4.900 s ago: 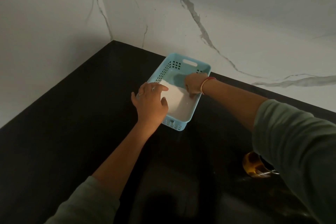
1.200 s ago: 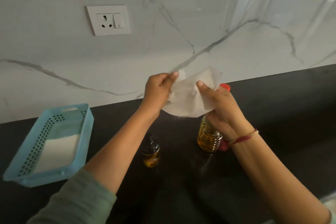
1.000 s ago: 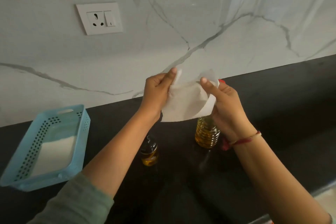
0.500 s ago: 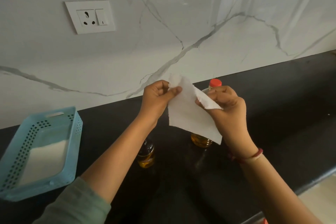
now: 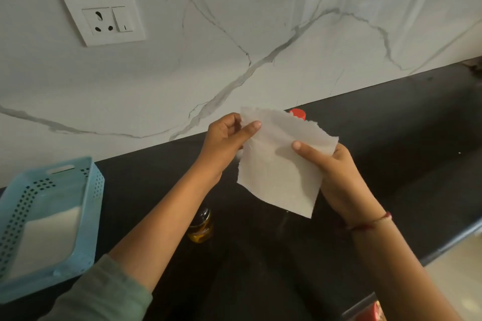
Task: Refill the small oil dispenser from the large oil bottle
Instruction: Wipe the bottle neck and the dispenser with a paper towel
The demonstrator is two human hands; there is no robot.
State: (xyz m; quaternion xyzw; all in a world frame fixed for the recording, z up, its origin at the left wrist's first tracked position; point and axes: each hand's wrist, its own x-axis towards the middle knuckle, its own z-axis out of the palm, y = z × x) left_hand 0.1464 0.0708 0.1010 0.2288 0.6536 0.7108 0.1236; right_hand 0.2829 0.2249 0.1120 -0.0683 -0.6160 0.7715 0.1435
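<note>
Presently holding a paper tissue (image 5: pixel 279 164) spread, left hand (image 5: pixel 227 143) pinching its top corner, right hand (image 5: pixel 339 180) gripping its right edge, probably to catch drips, with small oil dispenser (image 5: pixel 202 227) on counter (image 5: pixel 391 138) under left forearm, large oil bottle (image 5: pixel 297 114) mostly hidden behind tissue.

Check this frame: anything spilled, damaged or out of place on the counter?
Nothing stands out: no spill shows on the counter, the small dispenser stands upright, and the left hand and right hand pinch a tissue.
</note>
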